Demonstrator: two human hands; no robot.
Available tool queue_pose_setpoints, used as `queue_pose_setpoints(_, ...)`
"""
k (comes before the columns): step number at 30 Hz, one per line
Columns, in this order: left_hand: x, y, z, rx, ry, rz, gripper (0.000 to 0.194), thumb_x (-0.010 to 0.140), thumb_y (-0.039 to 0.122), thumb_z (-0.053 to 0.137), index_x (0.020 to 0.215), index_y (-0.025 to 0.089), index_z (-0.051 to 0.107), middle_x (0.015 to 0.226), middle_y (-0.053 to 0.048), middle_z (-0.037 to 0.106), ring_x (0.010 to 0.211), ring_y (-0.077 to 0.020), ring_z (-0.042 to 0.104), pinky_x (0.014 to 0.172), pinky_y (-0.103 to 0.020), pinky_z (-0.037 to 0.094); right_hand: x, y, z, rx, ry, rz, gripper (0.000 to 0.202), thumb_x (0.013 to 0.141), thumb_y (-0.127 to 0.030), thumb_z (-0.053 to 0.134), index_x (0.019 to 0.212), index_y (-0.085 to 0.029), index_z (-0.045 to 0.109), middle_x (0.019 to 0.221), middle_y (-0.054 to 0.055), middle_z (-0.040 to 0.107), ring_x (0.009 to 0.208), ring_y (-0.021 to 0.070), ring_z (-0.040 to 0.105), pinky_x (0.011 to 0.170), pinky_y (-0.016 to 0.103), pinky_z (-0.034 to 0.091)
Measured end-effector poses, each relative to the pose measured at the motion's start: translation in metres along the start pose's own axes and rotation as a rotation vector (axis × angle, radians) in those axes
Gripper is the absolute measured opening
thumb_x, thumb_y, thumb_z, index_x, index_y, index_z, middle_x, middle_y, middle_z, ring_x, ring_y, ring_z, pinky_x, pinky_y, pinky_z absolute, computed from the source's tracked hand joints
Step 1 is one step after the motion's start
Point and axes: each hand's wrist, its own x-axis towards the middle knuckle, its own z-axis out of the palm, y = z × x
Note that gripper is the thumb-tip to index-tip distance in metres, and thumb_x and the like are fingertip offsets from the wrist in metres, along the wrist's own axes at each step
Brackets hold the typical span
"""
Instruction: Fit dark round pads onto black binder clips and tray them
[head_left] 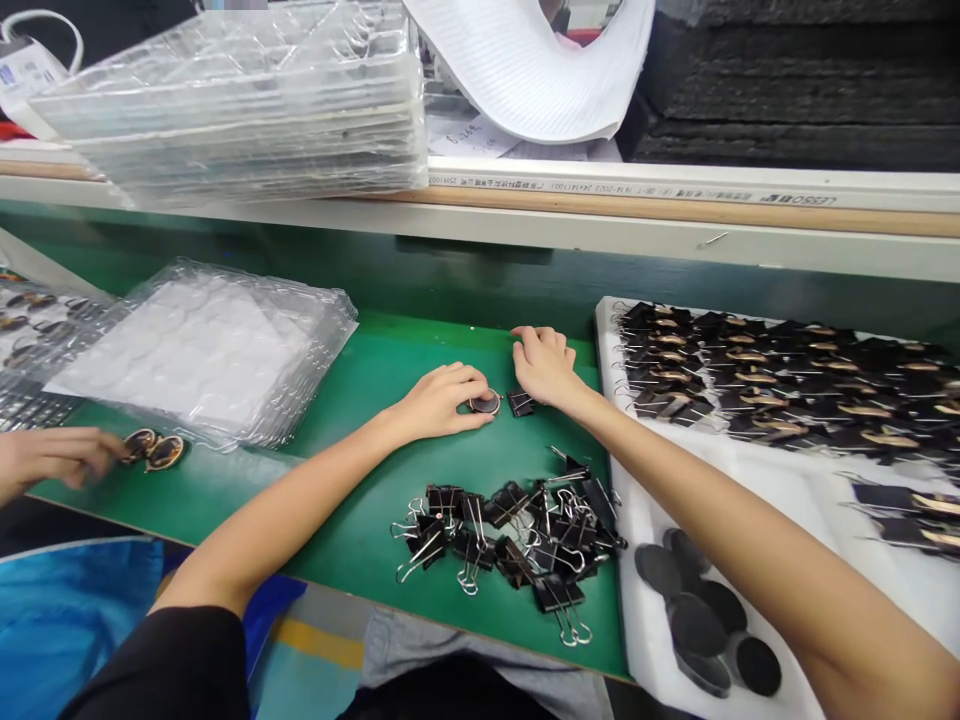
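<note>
On the green table, my left hand (pixel 448 402) is closed around the edge of a small round dark piece with a gold-coloured rim (pixel 485 403), thumb and fingers on its left side. Just to the right, my right hand (pixel 543 366) has bent fingers above the table, beside a black binder clip (pixel 520 403); whether it holds anything is hidden. Nearer to me lies a pile of black binder clips (pixel 517 530) with silver wire handles.
A white foam tray (pixel 799 500) at the right holds rows of clipped pieces and loose black discs (pixel 696 625). Stacked clear plastic trays (pixel 217 350) lie at the left. Another person's hand (pixel 64 455) touches round pieces (pixel 163 452). A shelf (pixel 525 215) crosses behind.
</note>
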Motion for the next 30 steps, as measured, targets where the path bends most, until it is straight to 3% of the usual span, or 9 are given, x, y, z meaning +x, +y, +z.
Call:
queue_pose_setpoints(4,0.0,0.005,-0.003,0.014,-0.026,-0.03,0.024,0.094,0.037,0.063,0.108,0.021,0.071,0.117,-0.007,0.07,0.101,-0.0221,0.063,0.091,-0.037,0.049,0.002,0.007,0.011,-0.057,-0.027,0.111,0.045,0.102,-0.034,0.032,0.142,-0.022,0.049,0.146,0.019,0.045,0.139,0.0375,0.037,0.112,0.062,0.033)
queue_pose_setpoints(8,0.0,0.008,0.001,-0.015,0.004,-0.041,0.024,0.096,0.037,0.062,0.108,0.019,0.073,0.116,-0.008,0.071,0.1,-0.0215,0.063,0.091,-0.037,0.049,0.001,0.015,0.016,-0.095,0.031,0.12,0.049,0.101,-0.033,0.034,0.146,-0.018,0.045,0.152,0.022,0.038,0.144,0.0381,0.029,0.114,0.061,0.029)
queue_pose_setpoints(20,0.007,0.017,0.028,-0.053,0.216,-0.058,0.025,0.094,0.039,0.07,0.106,0.017,0.072,0.11,-0.009,0.071,0.103,-0.0223,0.067,0.089,-0.036,0.054,0.001,0.026,0.018,-0.103,0.05,0.091,0.046,0.1,-0.027,0.037,0.143,-0.015,0.047,0.148,0.024,0.041,0.139,0.041,0.032,0.109,0.063,0.028)
queue_pose_setpoints(30,0.012,0.018,0.029,-0.062,0.161,-0.077,0.027,0.089,0.04,0.076,0.102,0.017,0.07,0.108,-0.006,0.073,0.103,-0.023,0.068,0.089,-0.036,0.052,-0.001,0.021,0.015,-0.128,0.049,0.131,0.041,0.1,-0.025,0.038,0.137,-0.014,0.052,0.148,0.024,0.042,0.139,0.0408,0.033,0.108,0.061,0.029)
